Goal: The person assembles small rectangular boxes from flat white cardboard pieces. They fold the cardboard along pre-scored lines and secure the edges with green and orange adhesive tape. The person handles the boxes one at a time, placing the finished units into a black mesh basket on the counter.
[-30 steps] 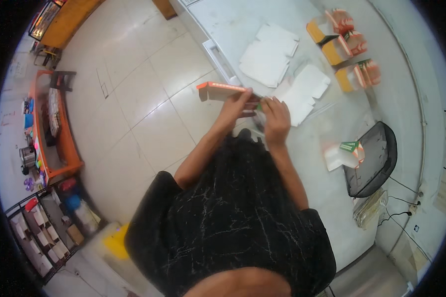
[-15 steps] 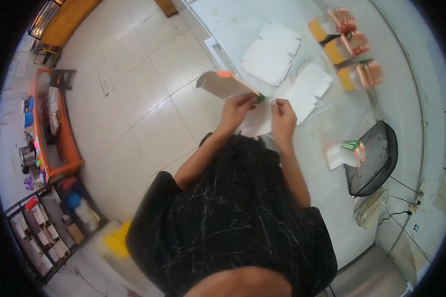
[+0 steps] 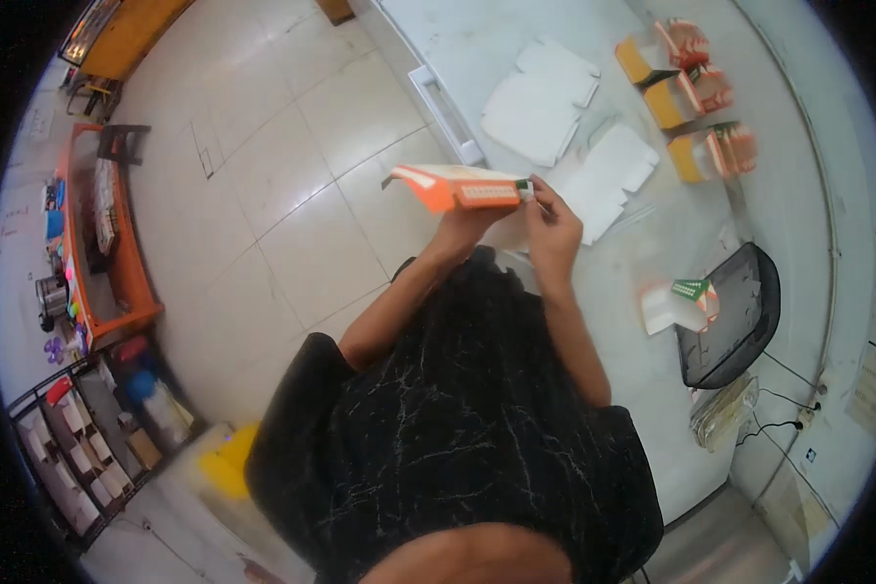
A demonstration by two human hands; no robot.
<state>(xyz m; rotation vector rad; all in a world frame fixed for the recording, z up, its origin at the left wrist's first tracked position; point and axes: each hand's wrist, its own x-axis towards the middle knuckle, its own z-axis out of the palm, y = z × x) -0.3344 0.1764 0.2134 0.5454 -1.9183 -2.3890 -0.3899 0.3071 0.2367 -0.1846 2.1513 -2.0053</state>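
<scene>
A partly folded paper food box (image 3: 477, 188), orange and white with a green corner, is held up in front of my chest. My left hand (image 3: 462, 234) grips it from below, its fingertips hidden behind the card. At the box's right end, my right hand (image 3: 553, 222) pinches the green corner between thumb and fingers. Just beyond the right hand, flat white box blanks (image 3: 602, 185) lie on the white table, with another pile of blanks (image 3: 540, 102) behind them.
Several folded orange and yellow boxes (image 3: 686, 102) stand along the table's far right. One more white and green box (image 3: 676, 304) sits beside a black-framed mesh item (image 3: 735, 316). Cables (image 3: 784, 423) run along the right wall. Left of the table is tiled floor (image 3: 292, 209).
The box has turned over: its plain inside showed before, and its orange printed side shows now. My right hand has come closer to the left and taken hold of the box's corner.
</scene>
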